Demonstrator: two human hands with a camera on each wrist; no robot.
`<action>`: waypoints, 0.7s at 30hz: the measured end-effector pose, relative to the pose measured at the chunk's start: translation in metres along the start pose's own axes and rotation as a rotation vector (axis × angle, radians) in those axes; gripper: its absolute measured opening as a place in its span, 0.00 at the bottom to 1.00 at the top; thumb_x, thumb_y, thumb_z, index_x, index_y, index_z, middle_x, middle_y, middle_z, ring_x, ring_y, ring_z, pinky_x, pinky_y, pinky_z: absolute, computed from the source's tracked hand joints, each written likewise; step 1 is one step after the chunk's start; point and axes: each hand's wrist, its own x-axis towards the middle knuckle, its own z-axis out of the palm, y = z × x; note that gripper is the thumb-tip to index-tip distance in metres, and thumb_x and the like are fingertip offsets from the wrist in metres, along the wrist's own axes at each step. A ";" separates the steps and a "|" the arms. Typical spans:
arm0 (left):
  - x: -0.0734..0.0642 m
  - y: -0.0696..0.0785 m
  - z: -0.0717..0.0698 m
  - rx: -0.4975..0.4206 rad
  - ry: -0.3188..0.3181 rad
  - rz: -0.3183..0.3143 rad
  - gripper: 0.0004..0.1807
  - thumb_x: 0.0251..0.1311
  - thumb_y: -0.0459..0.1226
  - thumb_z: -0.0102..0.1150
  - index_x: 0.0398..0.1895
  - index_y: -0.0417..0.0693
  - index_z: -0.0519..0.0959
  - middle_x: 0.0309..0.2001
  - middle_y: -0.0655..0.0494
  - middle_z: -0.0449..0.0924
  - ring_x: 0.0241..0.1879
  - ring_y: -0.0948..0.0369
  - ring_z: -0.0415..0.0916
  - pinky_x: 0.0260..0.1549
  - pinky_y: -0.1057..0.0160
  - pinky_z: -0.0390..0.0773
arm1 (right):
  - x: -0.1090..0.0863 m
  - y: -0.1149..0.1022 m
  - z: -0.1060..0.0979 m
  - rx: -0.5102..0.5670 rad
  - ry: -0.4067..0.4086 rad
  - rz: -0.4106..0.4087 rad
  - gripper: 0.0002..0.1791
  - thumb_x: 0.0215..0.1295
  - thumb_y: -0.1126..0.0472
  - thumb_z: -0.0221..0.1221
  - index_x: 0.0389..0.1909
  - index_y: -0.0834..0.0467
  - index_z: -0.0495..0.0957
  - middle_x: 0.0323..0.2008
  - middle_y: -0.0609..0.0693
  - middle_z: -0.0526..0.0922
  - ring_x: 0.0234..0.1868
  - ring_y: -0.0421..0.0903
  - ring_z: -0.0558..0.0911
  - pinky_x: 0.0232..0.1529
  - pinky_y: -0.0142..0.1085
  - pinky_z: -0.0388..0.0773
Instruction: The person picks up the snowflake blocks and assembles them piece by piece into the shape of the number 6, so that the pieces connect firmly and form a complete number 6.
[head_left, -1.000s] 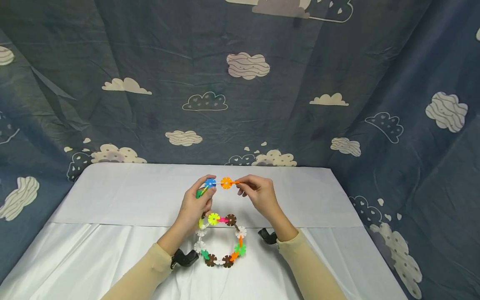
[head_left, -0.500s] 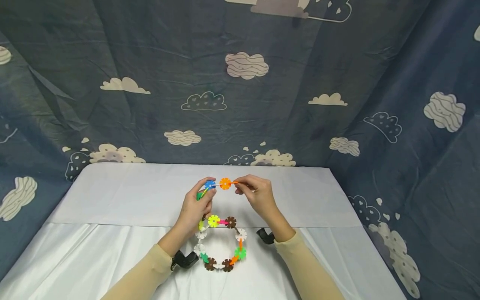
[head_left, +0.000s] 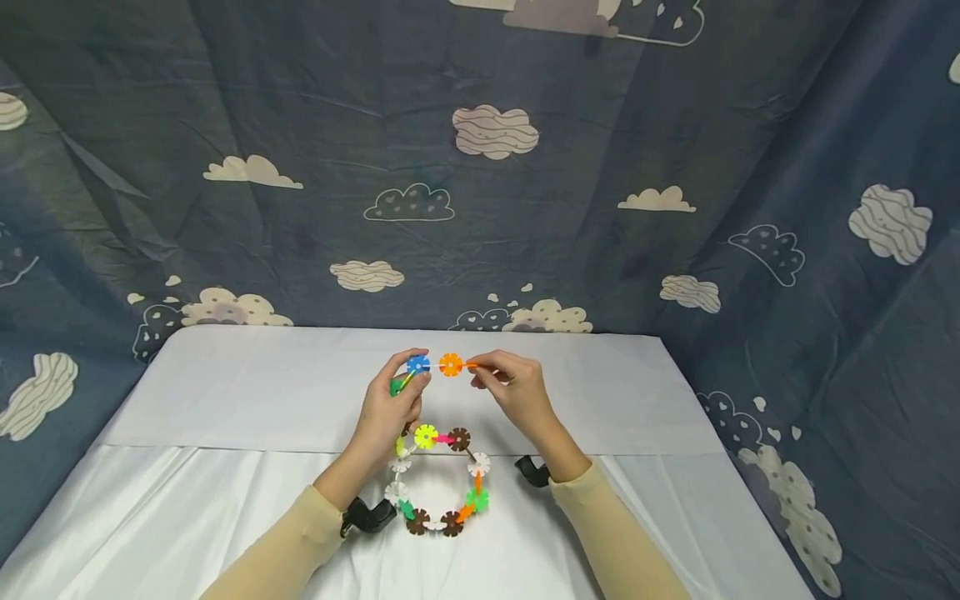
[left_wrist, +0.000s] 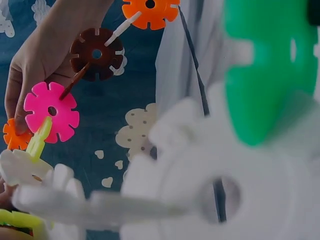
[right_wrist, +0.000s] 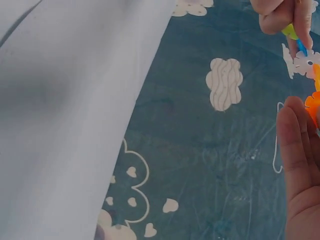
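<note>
Slotted interlocking discs are joined edge to edge in a chain. My left hand (head_left: pixel 388 408) pinches a blue disc (head_left: pixel 417 365) between thumb and finger, with a green disc (head_left: pixel 396 386) beside it. An orange disc (head_left: pixel 451 365) spans the gap between my hands, linked by a white disc (right_wrist: pixel 302 64) seen in the right wrist view. My right hand (head_left: pixel 517 387) pinches an end orange disc (right_wrist: pixel 312 106) with fingertips. Below my left hand hangs a loop of several discs, among them a pink disc (left_wrist: pixel 42 107) and a brown disc (left_wrist: pixel 84 60). Part of the loop is hidden behind the left hand.
A white-covered table (head_left: pixel 600 533) lies beneath the hands. Behind it hangs a dark blue cloth (head_left: pixel 525 233) with cloud prints. Black wrist cameras sit at the left wrist (head_left: pixel 369 517) and the right wrist (head_left: pixel 532 472). A blurred green disc (left_wrist: pixel 260 85) is close to the left wrist camera.
The hanging loop dips slightly, then rises again. Both hands keep their pinch on the discs and shift only a little.
</note>
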 end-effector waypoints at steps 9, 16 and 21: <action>0.001 0.000 -0.001 -0.014 0.007 0.004 0.21 0.76 0.46 0.63 0.68 0.71 0.74 0.17 0.60 0.64 0.13 0.65 0.55 0.15 0.70 0.68 | -0.001 0.004 -0.002 0.021 -0.021 0.064 0.16 0.64 0.72 0.71 0.52 0.63 0.87 0.37 0.57 0.92 0.30 0.47 0.91 0.34 0.28 0.88; 0.001 0.000 -0.004 -0.004 0.029 0.003 0.20 0.77 0.44 0.62 0.68 0.72 0.75 0.18 0.60 0.63 0.13 0.65 0.55 0.15 0.70 0.67 | -0.009 0.014 -0.017 0.115 0.039 0.228 0.13 0.68 0.69 0.69 0.51 0.61 0.83 0.40 0.59 0.91 0.31 0.48 0.90 0.32 0.36 0.89; 0.004 -0.001 -0.006 0.000 0.035 0.027 0.20 0.76 0.46 0.63 0.68 0.72 0.75 0.17 0.60 0.64 0.13 0.64 0.55 0.15 0.70 0.68 | -0.029 0.017 -0.026 0.252 -0.141 0.373 0.13 0.74 0.66 0.65 0.56 0.61 0.77 0.49 0.63 0.87 0.40 0.45 0.89 0.39 0.45 0.90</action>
